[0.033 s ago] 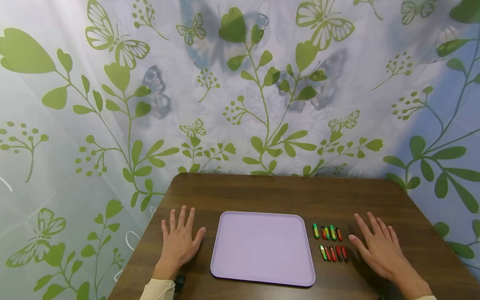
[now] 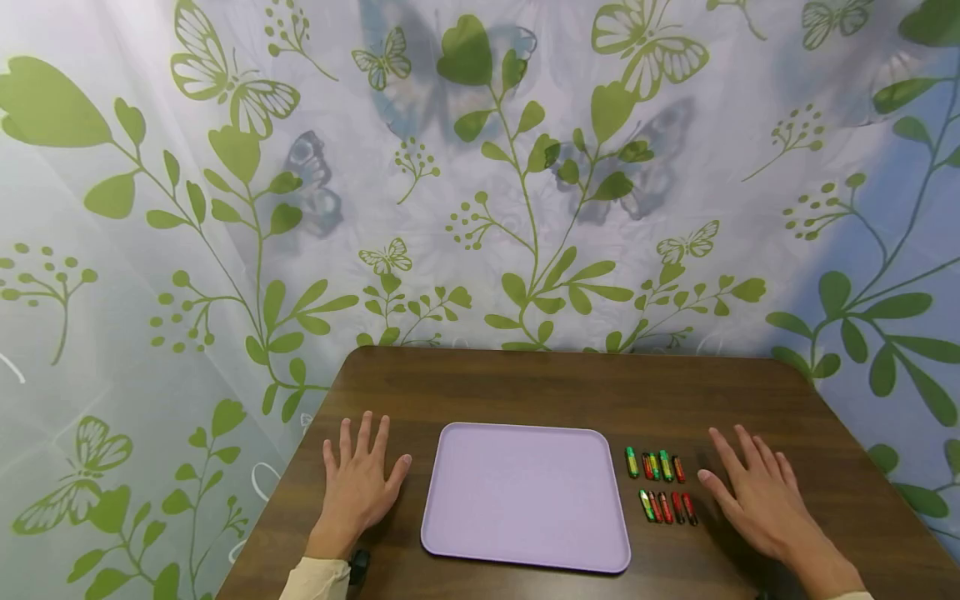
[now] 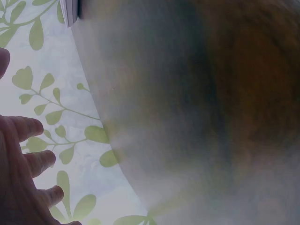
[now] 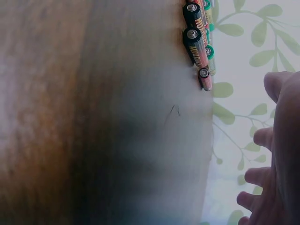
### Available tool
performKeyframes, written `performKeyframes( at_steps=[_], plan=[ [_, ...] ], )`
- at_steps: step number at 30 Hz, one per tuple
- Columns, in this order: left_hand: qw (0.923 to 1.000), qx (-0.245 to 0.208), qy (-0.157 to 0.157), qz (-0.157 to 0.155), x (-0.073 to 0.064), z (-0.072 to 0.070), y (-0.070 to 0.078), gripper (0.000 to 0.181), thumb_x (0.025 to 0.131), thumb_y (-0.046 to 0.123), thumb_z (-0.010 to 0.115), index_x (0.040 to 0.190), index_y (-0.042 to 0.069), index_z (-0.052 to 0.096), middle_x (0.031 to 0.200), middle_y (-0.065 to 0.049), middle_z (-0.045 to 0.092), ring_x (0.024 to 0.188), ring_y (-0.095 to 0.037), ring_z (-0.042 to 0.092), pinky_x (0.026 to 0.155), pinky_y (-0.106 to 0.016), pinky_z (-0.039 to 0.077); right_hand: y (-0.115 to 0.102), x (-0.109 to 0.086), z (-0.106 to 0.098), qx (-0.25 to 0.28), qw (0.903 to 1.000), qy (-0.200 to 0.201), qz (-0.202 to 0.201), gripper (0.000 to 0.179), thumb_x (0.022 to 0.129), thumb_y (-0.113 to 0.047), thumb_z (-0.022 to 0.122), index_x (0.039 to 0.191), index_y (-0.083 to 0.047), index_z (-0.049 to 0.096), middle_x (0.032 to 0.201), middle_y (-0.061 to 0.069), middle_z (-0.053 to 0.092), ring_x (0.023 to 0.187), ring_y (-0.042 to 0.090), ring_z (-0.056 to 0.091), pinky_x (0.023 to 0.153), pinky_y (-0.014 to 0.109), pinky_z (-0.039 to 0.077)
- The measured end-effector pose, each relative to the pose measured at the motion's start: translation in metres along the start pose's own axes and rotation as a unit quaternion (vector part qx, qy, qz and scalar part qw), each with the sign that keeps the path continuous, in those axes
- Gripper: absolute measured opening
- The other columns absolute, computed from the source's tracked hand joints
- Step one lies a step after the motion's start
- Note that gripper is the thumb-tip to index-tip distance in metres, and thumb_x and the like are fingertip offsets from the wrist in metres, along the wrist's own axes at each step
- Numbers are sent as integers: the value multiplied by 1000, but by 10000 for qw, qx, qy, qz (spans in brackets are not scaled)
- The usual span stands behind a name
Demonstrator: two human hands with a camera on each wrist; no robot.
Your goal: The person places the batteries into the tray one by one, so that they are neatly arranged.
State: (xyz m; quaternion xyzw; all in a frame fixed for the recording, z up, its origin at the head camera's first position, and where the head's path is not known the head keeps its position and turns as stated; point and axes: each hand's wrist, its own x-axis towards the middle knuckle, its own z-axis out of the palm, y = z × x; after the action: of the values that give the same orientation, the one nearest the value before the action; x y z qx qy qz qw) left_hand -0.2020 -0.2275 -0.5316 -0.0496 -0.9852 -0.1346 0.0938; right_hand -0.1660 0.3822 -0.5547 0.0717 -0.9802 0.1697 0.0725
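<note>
My left hand (image 2: 358,492) rests on the table to the left of a lilac tray (image 2: 525,497), fingers spread and straight, holding nothing. My right hand (image 2: 768,510) lies the same way, to the right of two short rows of batteries. The far row has green batteries (image 2: 665,465) and red ones, and so does the near row, where red batteries (image 2: 677,507) are on its right side. In the right wrist view, several batteries (image 4: 196,47) lie on their sides, close by the hand. The tray's corner (image 3: 70,11) shows at the top of the left wrist view.
The brown wooden table (image 2: 570,383) has rounded far corners. Behind it and along the left hangs a pale curtain (image 2: 480,208) with green leaves and butterflies. A dark wrist strap (image 2: 360,567) shows by the left sleeve (image 2: 318,579).
</note>
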Motion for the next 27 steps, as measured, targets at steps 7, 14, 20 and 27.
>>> performKeyframes(
  at_steps=[7,14,20,27],
  plan=[
    [9998,-85,150,20,-2,-1,3,81,109,53,59,172,10,35,179,-24,26,166,-56,13,126,-84,12,2,-1,-2,147,9999,16,-64,75,116,-44,49,176,-10,19,170,44,21,150,72,23,125,84,-3],
    [9988,-436,211,55,-6,-3,10,81,110,53,57,172,6,32,175,-26,36,161,-56,29,126,-81,23,0,-5,-8,499,9983,139,-265,75,114,-36,57,174,-7,23,166,45,29,144,73,32,116,89,17],
    [9927,-1157,273,218,-12,-8,17,78,112,48,56,171,3,31,172,-28,40,158,-57,35,125,-79,29,-12,-11,-18,791,9958,254,-384,81,106,-33,74,172,-10,34,162,37,45,137,65,49,95,80,45],
    [9733,-2137,416,723,-26,-4,25,69,111,31,64,169,4,39,171,-30,40,156,-58,37,121,-79,35,-20,-15,-22,825,9923,729,-562,74,93,-28,89,158,-10,57,145,23,70,114,46,75,86,58,64]
  ],
)
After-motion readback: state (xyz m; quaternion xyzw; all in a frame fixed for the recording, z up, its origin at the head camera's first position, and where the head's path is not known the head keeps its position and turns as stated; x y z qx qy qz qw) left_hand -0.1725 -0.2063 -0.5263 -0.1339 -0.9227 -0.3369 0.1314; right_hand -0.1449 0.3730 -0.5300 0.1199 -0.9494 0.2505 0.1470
